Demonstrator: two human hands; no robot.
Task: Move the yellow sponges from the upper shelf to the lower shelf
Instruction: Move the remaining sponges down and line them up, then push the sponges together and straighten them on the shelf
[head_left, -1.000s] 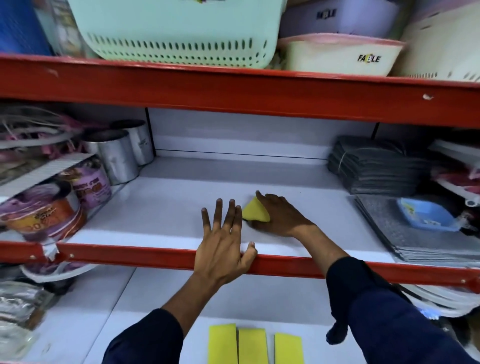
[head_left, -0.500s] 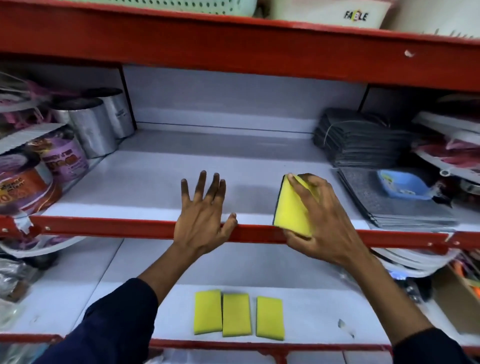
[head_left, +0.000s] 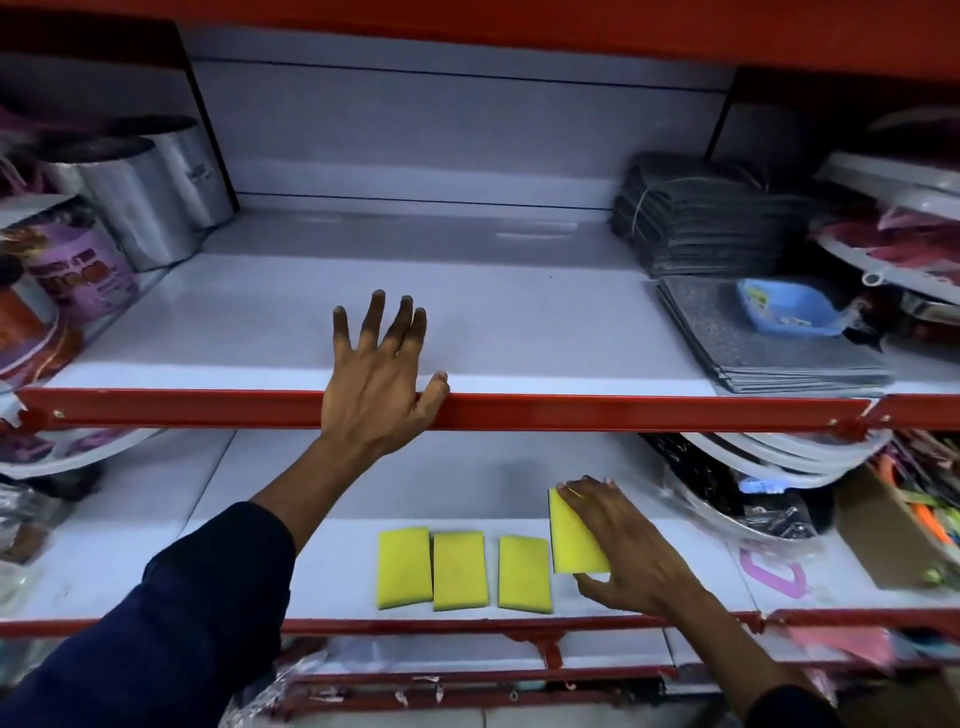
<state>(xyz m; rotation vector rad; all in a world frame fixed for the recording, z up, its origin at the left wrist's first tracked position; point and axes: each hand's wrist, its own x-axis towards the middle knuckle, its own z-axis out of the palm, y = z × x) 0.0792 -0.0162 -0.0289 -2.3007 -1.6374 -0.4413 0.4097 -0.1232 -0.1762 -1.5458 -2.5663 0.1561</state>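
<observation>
Sponges are the matter here, and three yellow sponges (head_left: 460, 570) already lie flat in a row on the lower shelf (head_left: 332, 566), side by side near its red front rail. Left of that row, the left hand (head_left: 382, 371) rests open on the front edge of the upper shelf (head_left: 519, 322), fingers spread on the white surface and thumb on the red rail, gripping nothing. Right of the row, the right hand (head_left: 623, 545) holds a fourth yellow sponge (head_left: 574, 540), fingers across its top and thumb beneath its near edge; that sponge sits just beside the row's last piece, its far end tilted up, so whether it touches the shelf yet cannot be told. By the look of it, the task is nearly done: the middle of the upper shelf shows no yellow sponge, and what remains is to lay this one flat and let go. Far left of the row, above, stand silver rolls (head_left: 150, 197) and a purple tub (head_left: 78, 270); far right, above, sit a tied bundle of grey cloths (head_left: 706, 223), grey mats (head_left: 769, 343) and a blue plastic dish (head_left: 784, 306). Nothing lies in the way of the open spot at the row's right end.
</observation>
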